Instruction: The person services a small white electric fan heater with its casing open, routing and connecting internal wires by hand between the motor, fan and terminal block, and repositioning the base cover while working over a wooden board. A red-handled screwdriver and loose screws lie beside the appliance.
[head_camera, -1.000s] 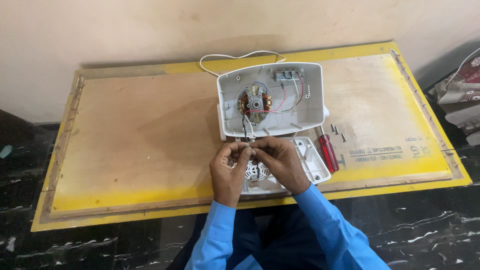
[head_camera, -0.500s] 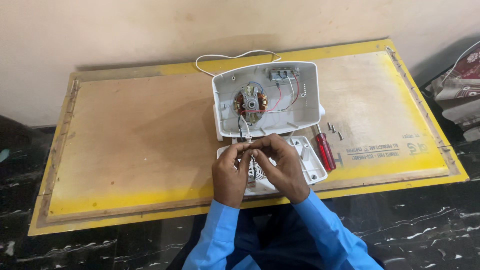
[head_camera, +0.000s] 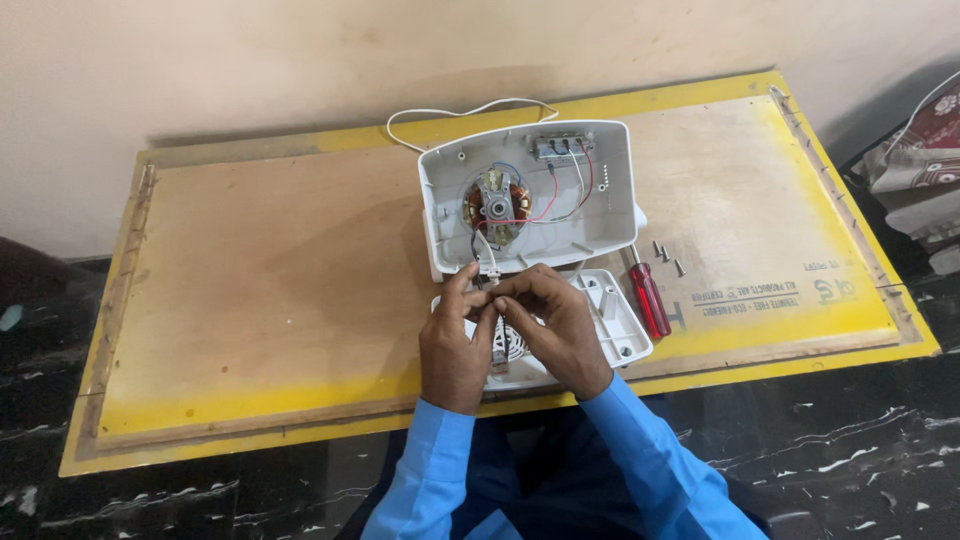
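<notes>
Nearest, two blue sleeves (head_camera: 640, 450) are seen leading up to the hands, which are brought together over a white cover plate (head_camera: 618, 320) lying flat on the board. Both the left hand (head_camera: 455, 345) and the right hand (head_camera: 555, 325) are closed at the fingertips, and a small white connector (head_camera: 492, 270) on the end of a wire is pinched between them; whether each hand grips it firmly cannot be told. Just right of the plate a red-handled screwdriver (head_camera: 648, 298) is laid, with a few loose screws (head_camera: 667, 254) beyond it. Behind the hands the opened white housing (head_camera: 610, 190) is set, its copper-wound motor (head_camera: 495, 203) and red wires exposed. Farther back a white cord (head_camera: 440, 115) is looped on the yellow-edged wooden board (head_camera: 260, 260)
</notes>
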